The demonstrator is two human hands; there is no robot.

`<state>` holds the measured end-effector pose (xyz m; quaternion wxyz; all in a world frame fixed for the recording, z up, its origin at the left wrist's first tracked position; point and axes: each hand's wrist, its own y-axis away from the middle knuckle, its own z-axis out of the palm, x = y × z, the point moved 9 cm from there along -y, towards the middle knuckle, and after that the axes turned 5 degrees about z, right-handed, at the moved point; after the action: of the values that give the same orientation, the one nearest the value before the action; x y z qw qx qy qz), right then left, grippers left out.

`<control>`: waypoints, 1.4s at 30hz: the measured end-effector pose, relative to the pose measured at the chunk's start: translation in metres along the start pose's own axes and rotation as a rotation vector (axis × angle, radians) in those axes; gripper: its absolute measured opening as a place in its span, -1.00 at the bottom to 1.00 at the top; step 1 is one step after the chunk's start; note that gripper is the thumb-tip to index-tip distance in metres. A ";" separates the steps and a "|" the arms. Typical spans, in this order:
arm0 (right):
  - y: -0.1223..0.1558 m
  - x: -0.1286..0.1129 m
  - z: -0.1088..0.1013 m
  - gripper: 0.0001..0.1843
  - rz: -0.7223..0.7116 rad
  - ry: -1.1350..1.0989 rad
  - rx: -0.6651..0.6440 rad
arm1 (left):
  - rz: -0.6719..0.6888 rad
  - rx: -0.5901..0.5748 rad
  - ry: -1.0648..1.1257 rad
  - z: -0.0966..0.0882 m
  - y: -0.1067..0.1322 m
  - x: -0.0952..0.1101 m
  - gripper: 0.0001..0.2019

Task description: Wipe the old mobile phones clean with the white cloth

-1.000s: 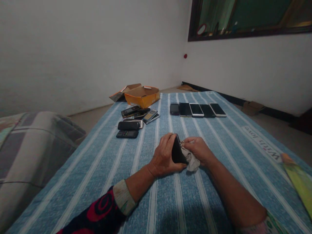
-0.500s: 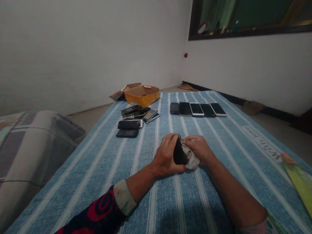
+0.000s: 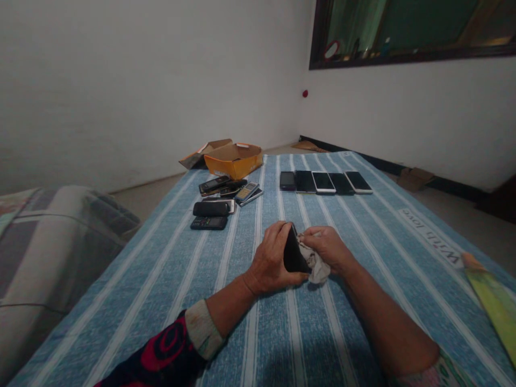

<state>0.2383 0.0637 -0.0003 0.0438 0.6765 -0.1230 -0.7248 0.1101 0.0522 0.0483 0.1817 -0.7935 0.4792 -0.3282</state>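
My left hand (image 3: 271, 259) is closed round a black phone (image 3: 293, 252), held upright on its edge just above the blue striped bedsheet (image 3: 169, 269). My right hand (image 3: 328, 247) is bunched round a pale crumpled cloth (image 3: 317, 267) and presses it against the phone's face. Both hands meet at the middle of the bed.
A row of several smartphones (image 3: 324, 182) lies flat farther back. To its left sits a loose heap of older phones (image 3: 221, 198) and an open orange cardboard box (image 3: 233, 158). A grey pillow (image 3: 48, 242) lies at the left, a green strip (image 3: 494, 301) at the right edge.
The right hand's cloth has shifted slightly on the phone's face, up and then back down. The view has drifted a little; the phones on the bed have not moved.
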 end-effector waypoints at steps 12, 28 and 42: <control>0.001 -0.003 -0.002 -0.80 -0.016 -0.007 0.042 | 0.024 0.008 -0.007 0.000 -0.001 0.005 -0.02; 0.001 0.008 0.004 -0.84 0.092 0.055 -0.099 | -0.038 0.033 -0.022 -0.001 0.002 -0.008 0.03; 0.006 0.011 0.003 -0.85 0.164 0.108 -0.230 | -0.111 0.083 -0.053 -0.007 0.002 -0.018 0.08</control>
<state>0.2337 0.0552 -0.0096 0.1868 0.6926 -0.0913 -0.6907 0.0979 0.0674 0.0456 0.2083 -0.8190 0.4156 -0.3363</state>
